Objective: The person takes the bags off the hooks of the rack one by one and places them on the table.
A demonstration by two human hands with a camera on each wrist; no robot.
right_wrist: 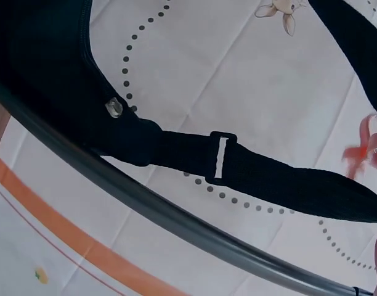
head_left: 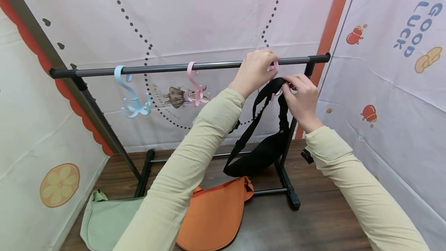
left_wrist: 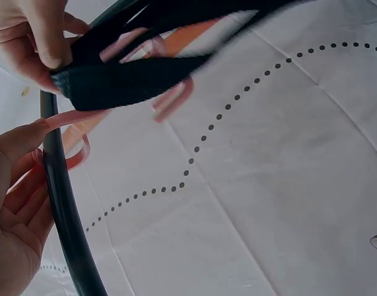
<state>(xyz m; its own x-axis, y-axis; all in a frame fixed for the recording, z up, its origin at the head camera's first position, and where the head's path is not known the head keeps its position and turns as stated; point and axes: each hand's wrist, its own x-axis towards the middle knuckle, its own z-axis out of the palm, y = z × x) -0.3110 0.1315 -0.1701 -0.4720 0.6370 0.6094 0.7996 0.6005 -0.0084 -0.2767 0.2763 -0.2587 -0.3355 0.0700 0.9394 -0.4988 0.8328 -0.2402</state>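
My left hand (head_left: 257, 67) is at the right part of the dark rail (head_left: 156, 67) and holds a pink hook (head_left: 276, 66) by its upper curve. In the left wrist view the left thumb (left_wrist: 28, 132) lies along that hook's stem, with the fingers behind the rail. Just to the right, my right hand (head_left: 301, 98) pinches the strap of a black bag (head_left: 266, 154) at the hook's lower prongs. The bag hangs below on its strap. A strap buckle (right_wrist: 220, 159) and a zipper pull (right_wrist: 114, 108) show in the right wrist view.
A blue hook (head_left: 134, 96) and another pink hook (head_left: 196, 84) hang farther left on the rail. On the floor lie a green bag (head_left: 111, 218) and an orange bag (head_left: 212, 216), partly behind my left sleeve. Printed cloth (head_left: 216, 14) encloses the rack.
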